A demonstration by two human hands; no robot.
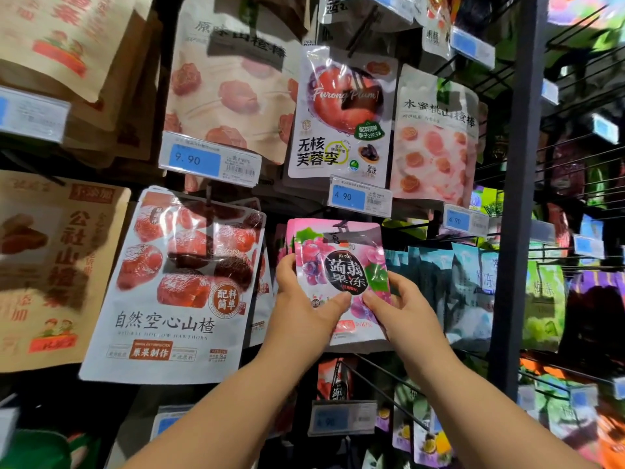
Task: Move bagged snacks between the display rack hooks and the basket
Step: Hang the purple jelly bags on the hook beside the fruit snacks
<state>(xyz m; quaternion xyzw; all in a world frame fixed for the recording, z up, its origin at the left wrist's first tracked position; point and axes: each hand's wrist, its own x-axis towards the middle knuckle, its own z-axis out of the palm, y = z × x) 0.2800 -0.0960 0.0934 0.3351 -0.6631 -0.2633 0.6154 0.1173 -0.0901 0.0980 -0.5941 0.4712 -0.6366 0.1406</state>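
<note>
A pink jelly bag (341, 265) sits in the middle of the rack, held between both hands and facing the camera. Its lower half lies inside the grip and its top edge stands clear above them. That top edge reaches a dark hook (341, 228) of the display rack. The view is blurred there, so whether the bag's hole is on the hook cannot be told.

The left hand (304, 304) pinches the bag's left side. Its thumb lies across the lower front and its fingers are wrapped round the left edge behind. The right hand (407, 311) pinches the lower right corner, thumb on the front and fingers curled round the right edge. The two thumb tips are near each other, just below the black label, and do not touch.

More pink bags (290, 242) hang just behind the held one, showing at its left edge. A large hawthorn bag (169, 292) hangs to the left and a row of teal bags (439, 279) to the right. A plum bag (341, 113) is above, with a blue price tag (360, 197) between it and the pink bag. Further right stands a dark upright post (517, 198).
</note>
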